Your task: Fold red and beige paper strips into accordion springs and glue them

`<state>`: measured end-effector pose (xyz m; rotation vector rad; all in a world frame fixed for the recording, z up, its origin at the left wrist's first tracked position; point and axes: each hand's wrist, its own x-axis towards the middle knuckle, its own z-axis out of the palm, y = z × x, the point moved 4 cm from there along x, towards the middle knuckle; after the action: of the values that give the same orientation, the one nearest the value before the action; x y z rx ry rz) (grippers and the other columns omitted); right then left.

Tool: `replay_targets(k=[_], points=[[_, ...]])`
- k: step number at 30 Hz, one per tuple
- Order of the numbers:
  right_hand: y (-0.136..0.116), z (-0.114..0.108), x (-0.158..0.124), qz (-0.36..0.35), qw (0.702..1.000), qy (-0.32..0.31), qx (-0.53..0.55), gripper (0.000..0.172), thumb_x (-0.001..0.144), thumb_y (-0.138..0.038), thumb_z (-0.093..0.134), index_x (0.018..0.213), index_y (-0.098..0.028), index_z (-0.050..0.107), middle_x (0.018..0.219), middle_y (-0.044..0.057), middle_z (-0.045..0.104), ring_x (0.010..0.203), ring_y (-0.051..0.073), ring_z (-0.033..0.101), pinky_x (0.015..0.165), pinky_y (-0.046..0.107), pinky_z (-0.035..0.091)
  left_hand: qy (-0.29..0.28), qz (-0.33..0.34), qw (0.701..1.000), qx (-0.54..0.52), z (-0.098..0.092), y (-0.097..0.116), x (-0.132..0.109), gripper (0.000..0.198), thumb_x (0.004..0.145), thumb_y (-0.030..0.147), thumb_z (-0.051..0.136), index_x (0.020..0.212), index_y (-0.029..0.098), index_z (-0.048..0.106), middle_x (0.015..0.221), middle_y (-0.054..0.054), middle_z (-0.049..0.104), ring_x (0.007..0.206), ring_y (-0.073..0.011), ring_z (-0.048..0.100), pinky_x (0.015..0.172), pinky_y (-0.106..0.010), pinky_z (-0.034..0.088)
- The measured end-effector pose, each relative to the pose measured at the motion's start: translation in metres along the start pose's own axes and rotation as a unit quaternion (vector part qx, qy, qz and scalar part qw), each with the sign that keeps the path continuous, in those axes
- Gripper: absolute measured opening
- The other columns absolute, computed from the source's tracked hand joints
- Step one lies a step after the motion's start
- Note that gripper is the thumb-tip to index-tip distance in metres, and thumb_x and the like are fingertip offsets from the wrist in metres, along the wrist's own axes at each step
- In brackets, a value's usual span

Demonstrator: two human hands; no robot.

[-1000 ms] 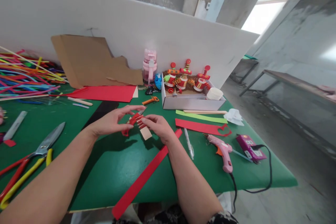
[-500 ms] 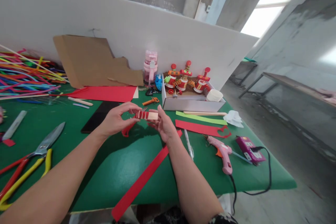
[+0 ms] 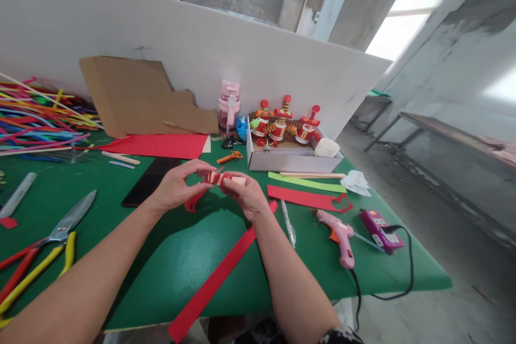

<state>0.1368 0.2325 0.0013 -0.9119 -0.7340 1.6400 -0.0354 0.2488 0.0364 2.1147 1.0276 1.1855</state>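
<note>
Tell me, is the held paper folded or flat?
Folded: the paper shows red and pale pleats between the left hand and right hand.

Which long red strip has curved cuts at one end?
The cut strip beside the lime-green strip; the diagonal red strip shows only straight edges.

Folded strip (image 3: 212, 177): partly hidden by fingers of left hand (image 3: 175, 185) and right hand (image 3: 249, 196). Long red strip (image 3: 217, 278): partly covered by right forearm (image 3: 296, 269). Shears (image 3: 61, 232): handles cut off at left edge. Purple box (image 3: 377, 230): print too small to read.
</note>
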Motion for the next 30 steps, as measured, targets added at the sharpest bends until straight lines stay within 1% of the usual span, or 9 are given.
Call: replay_targets(k=[3, 8, 13, 18, 23, 28, 30], points=[[-0.0023, -0.0009, -0.0003, -0.01, 1.0, 0.007, -0.002, 0.038, 0.049, -0.028, 0.091, 0.081, -0.015, 0.073, 0.076, 0.002, 0.074, 0.068, 0.012, 0.066, 0.077, 0.028, 0.056, 0.011, -0.01, 1.0, 0.007, -0.0032, -0.0043, 0.0001, 0.036, 0.076, 0.05, 0.071, 0.1, 0.023, 0.071, 0.1, -0.008, 0.072, 0.092, -0.0246, 0.066, 0.088, -0.038, 0.054], [-0.0002, -0.0002, 0.0002, 0.003, 1.0, 0.002, -0.008, 0.04, 0.048, -0.028, 0.092, 0.081, -0.014, 0.073, 0.074, 0.001, 0.073, 0.066, 0.011, 0.066, 0.074, 0.026, 0.056, -0.014, -0.004, 1.0, 0.0, -0.0002, -0.0047, -0.0001, 0.032, 0.076, 0.047, 0.072, 0.097, 0.023, 0.071, 0.095, -0.006, 0.071, 0.085, -0.022, 0.066, 0.084, -0.036, 0.054], [-0.0017, -0.003, 0.0017, -0.009, 1.0, 0.013, -0.001, 0.039, 0.047, -0.026, 0.092, 0.079, -0.015, 0.073, 0.074, 0.001, 0.073, 0.066, 0.011, 0.066, 0.076, 0.027, 0.056, 0.003, -0.017, 1.0, -0.002, -0.0031, -0.0079, -0.0004, 0.035, 0.076, 0.048, 0.072, 0.099, 0.022, 0.07, 0.095, -0.006, 0.071, 0.087, -0.0229, 0.066, 0.084, -0.036, 0.054], [0.0006, -0.0032, 0.0019, 0.001, 1.0, 0.007, -0.012, 0.039, 0.048, -0.028, 0.091, 0.08, -0.014, 0.073, 0.074, 0.002, 0.073, 0.065, 0.012, 0.066, 0.074, 0.028, 0.057, -0.02, -0.019, 1.0, -0.006, -0.0004, -0.0084, -0.0002, 0.034, 0.076, 0.049, 0.072, 0.097, 0.022, 0.071, 0.097, -0.007, 0.072, 0.088, -0.0226, 0.066, 0.086, -0.037, 0.054], [0.0004, -0.0058, 0.0032, -0.005, 1.0, 0.023, -0.008, 0.038, 0.048, -0.026, 0.091, 0.079, -0.015, 0.073, 0.073, 0.001, 0.073, 0.065, 0.012, 0.066, 0.074, 0.028, 0.057, 0.006, -0.034, 0.999, -0.021, -0.0032, -0.0103, 0.0002, 0.039, 0.073, 0.053, 0.073, 0.097, 0.023, 0.07, 0.097, -0.007, 0.072, 0.09, -0.0246, 0.066, 0.086, -0.038, 0.055], [0.0019, -0.0041, 0.0033, 0.004, 1.0, 0.01, -0.01, 0.037, 0.049, -0.026, 0.091, 0.079, -0.015, 0.073, 0.071, 0.001, 0.072, 0.063, 0.011, 0.065, 0.072, 0.027, 0.057, -0.014, -0.031, 0.999, -0.031, 0.0001, -0.0104, -0.0004, 0.037, 0.073, 0.051, 0.074, 0.095, 0.022, 0.071, 0.096, -0.007, 0.072, 0.087, -0.0237, 0.067, 0.085, -0.038, 0.055], [0.0022, -0.0045, 0.0035, 0.005, 1.0, 0.012, -0.009, 0.038, 0.049, -0.027, 0.092, 0.079, -0.015, 0.073, 0.071, 0.001, 0.072, 0.062, 0.011, 0.065, 0.071, 0.026, 0.056, -0.007, -0.031, 0.999, -0.031, -0.0005, -0.0109, -0.0005, 0.036, 0.073, 0.051, 0.074, 0.096, 0.022, 0.071, 0.096, -0.007, 0.072, 0.088, -0.0235, 0.067, 0.084, -0.037, 0.055]])
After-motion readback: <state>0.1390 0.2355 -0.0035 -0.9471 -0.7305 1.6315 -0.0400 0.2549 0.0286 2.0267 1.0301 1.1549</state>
